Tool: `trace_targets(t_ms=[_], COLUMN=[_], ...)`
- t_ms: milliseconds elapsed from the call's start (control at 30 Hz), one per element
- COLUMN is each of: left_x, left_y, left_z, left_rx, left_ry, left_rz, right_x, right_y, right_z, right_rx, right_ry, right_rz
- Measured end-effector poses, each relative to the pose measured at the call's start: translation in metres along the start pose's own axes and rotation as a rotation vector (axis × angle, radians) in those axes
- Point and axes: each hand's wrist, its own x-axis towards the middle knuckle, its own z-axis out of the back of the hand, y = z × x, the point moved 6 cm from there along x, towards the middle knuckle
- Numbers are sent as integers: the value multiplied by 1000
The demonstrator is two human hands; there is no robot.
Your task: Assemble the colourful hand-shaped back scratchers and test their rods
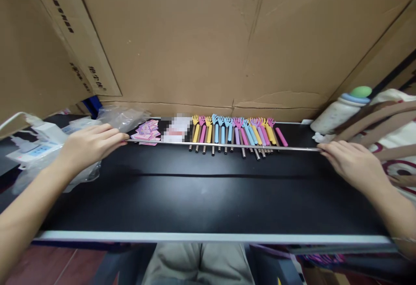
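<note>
A long thin metal rod (224,145) stretches across the view above the black tabletop (201,207), its shadow falling on the surface below. My left hand (91,145) is closed around its left end, and my right hand (355,165) pinches the right end; both tips are hidden by the fingers. Behind the rod lies a row of small claw-headed back scratchers (216,133) with yellow, pink, blue and purple handles and metal shafts. One pink handle (281,137) lies at the row's right end. Left of the row are pink-purple cards (147,129) and a pixelated white packet (178,129).
Clear plastic bags (121,118) and a white power strip (37,151) with plugs are at left. On the right stand a white bottle (334,115) with a green top and a cloth bag (398,135) with brown straps. Cardboard (195,42) walls the back.
</note>
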Motion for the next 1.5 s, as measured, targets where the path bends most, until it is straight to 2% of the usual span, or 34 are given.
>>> trace_targets(t_ms=[267,400,533,667,767,867,967,1033,1200,1367,1500], left_x=[-1,-2,4,24,44,65,85,94,104,118,123], left_y=[3,11,14,-5,-26,-56,-92,-109,-122,-136,-141], left_z=[-9,-17,-19,-19,-12,2,15,21,25,30,33], left_rx=[-118,-99,-101,-176,-228,-315,-404,-434,-467,-537,-545], left_ry=[125,177,155,108,17,-57,-78,-89,-67,-33,-39], left_rz=[141,209,271,178,125,66,-44,-66,-30,-58,-63], right_x=[-3,8,26,54,72,86,98,104,108,112,112], right_y=[-13,-17,-12,29,66,106,144,162,178,199,206], right_z=[-21,-12,3,18,26,36,49,56,65,70,73], right_rx=[492,554,561,613,613,659,736,755,747,743,719], right_ry=[226,159,100,119,125,103,111,124,114,155,163], right_rz=[-232,-282,-332,-218,-173,-114,-14,21,17,74,96])
